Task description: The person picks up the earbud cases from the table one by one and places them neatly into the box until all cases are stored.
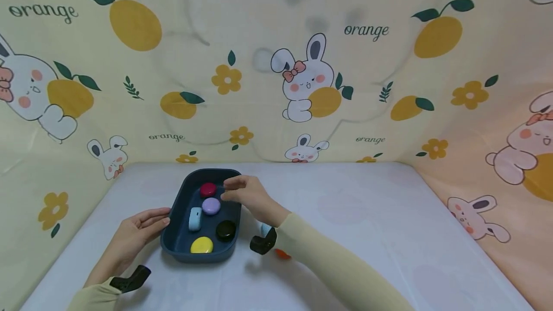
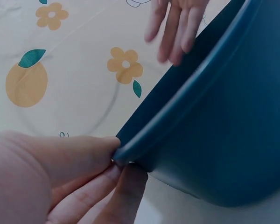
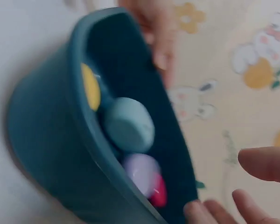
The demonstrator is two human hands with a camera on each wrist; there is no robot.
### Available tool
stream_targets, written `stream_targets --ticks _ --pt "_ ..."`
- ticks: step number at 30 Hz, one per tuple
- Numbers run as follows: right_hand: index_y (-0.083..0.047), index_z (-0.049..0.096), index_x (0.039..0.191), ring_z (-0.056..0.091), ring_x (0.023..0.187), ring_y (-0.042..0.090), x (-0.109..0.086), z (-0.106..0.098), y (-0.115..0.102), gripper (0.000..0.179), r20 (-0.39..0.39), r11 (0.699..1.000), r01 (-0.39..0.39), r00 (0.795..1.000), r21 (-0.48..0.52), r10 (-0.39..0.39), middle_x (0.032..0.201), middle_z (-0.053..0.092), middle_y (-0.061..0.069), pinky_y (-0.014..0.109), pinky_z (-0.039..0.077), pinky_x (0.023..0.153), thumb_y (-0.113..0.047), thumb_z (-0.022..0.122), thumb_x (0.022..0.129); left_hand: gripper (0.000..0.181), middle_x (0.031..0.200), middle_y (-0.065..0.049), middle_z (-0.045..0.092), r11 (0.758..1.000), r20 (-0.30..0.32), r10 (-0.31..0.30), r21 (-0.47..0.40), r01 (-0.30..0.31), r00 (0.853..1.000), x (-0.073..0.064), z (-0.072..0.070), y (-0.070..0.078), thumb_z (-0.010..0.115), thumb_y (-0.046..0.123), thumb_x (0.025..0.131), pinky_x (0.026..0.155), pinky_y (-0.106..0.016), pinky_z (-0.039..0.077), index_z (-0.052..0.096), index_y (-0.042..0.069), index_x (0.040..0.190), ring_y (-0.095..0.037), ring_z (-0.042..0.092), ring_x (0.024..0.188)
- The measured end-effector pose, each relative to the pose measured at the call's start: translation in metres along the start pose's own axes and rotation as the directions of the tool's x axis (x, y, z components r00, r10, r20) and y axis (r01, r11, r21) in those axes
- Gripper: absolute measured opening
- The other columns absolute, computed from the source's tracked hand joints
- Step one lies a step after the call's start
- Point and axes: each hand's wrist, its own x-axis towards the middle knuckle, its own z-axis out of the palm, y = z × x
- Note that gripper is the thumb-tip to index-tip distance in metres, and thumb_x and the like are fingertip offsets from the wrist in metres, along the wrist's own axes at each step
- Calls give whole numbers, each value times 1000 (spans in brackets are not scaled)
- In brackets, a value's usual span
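From the head, farthest off, we look forward and down over the desk [image 1: 354,210] to the patterned backdrop [image 1: 242,23]. At the left wrist we sit close beside the blue bin [image 2: 233,130], facing its outer wall aslant; at the right wrist, also near and tilted, we look over its rim inside. All three views share the blue bin and patterned backdrop.

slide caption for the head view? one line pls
Left hand at the side of a blue tray, five colorful pieces visible inside, right hand over its right edge.

A cream, rabbit-printed backdrop [image 1: 242,18] rises behind a white tabletop [image 1: 371,224].
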Motion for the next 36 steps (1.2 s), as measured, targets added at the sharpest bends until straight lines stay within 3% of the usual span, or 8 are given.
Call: stream_targets --ticks 4,8,14,19,23,30,36 --pt "3 63 120 65 101 24 -6 -21 -4 31 -16 985 60 998 161 -59 112 66 10 36 52 95 -2 70 90 63 137 -18 55 1000 -6 -8 17 8 1000 -1 -1 -1 69 35 94 91 -34 53 48 0 142 -21 60 116" --pt "5 61 122 62 106 29 -16 -43 -11 33 -49 967 103 994 235 -94 116 65 15 40 50 97 -1 69 91 64 138 -19 54 1000 -12 -11 29 12 1000 -2 -2 -2 69 35 94 92 -34 52 47 1 143 -23 59 118" --pt "2 60 125 61 110 29 -37 -73 -7 33 -143 964 110 987 243 -76 123 62 18 42 47 101 -4 67 93 64 138 -19 54 1000 -11 -14 22 15 1000 -2 -1 -3 69 35 94 92 -34 52 47 1 143 -24 59 118" --pt "0 62 122 62 108 26 -56 -88 9 33 -202 986 61 979 153 -29 118 66 11 39 48 100 -9 70 92 63 138 -18 54 1000 -11 -10 21 10 1000 -3 -1 -3 69 34 94 92 -34 52 47 1 143 -24 59 117" --pt "-2 64 119 61 108 26 -75 -93 25 32 -151 997 12 989 77 -1 117 67 13 40 46 101 -11 73 90 62 137 -19 55 1000 -14 -8 18 8 1000 -4 -1 -1 68 33 95 91 -33 52 47 0 143 -23 60 116" --pt "3 65 115 63 104 28 -106 -100 52 33 -12 996 -80 997 32 80 116 66 19 35 51 93 -11 75 87 62 138 -19 54 1000 -8 -4 13 5 1000 -5 0 1 68 33 95 91 -33 52 47 0 143 -23 60 117" --pt "3 64 115 64 104 26 -117 -105 63 34 0 993 -108 994 39 108 116 67 18 35 52 93 -8 77 85 61 137 -19 55 1000 -7 1 10 -1 1000 -2 2 -1 69 33 94 92 -34 52 48 0 142 -22 60 116"
